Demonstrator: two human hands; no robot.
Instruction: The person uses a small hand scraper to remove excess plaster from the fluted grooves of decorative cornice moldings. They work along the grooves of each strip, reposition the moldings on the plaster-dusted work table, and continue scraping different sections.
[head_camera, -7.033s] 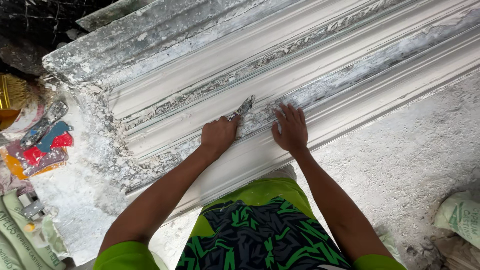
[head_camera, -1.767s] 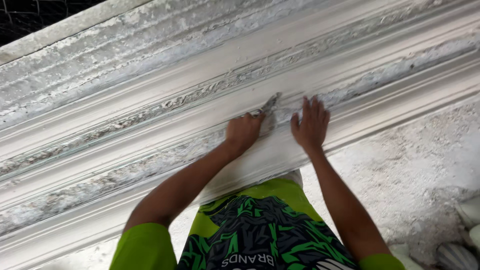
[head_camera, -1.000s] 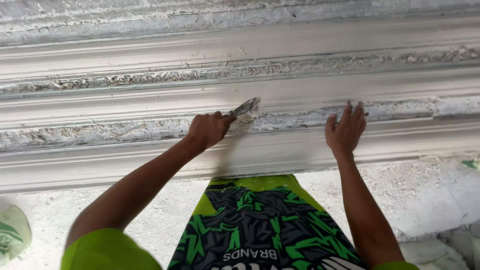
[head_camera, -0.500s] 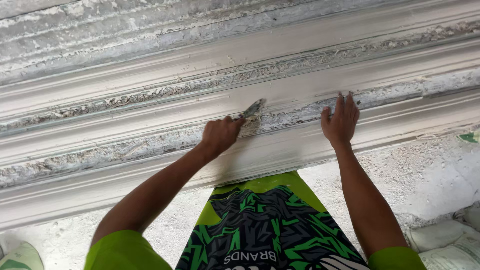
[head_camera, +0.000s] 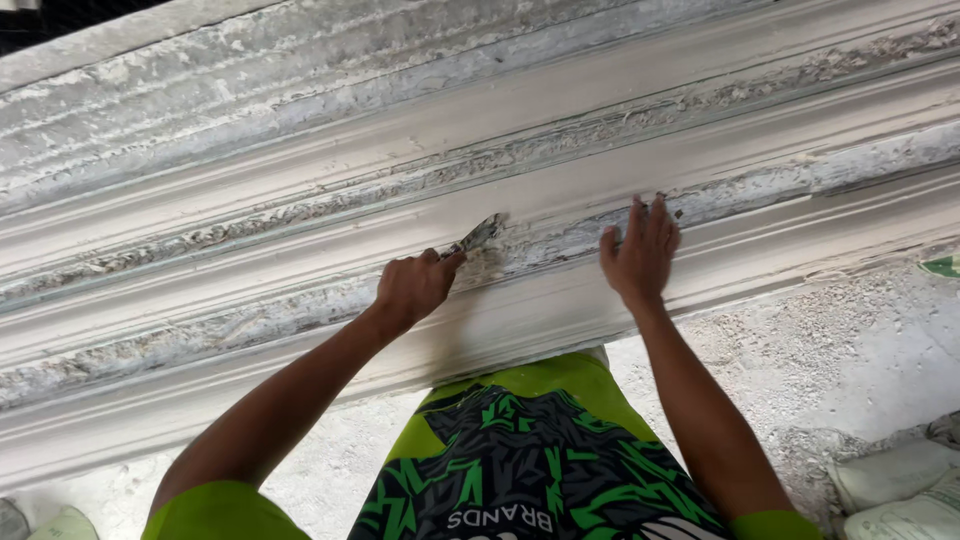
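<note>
Your left hand (head_camera: 412, 288) grips a small scraper (head_camera: 478, 236) pressed into a crusted groove of the long white plaster moulding (head_camera: 300, 215), your right hand (head_camera: 640, 255) lies flat and open just beside it, and rough, flaky patches remain along most grooves.

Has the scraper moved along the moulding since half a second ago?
Cannot tell: the camera shifted. The scraper is at the same rough groove, left of the right hand.

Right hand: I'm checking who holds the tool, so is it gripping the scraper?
No, the right hand lies flat and empty on the moulding; the left hand grips the scraper.
</note>
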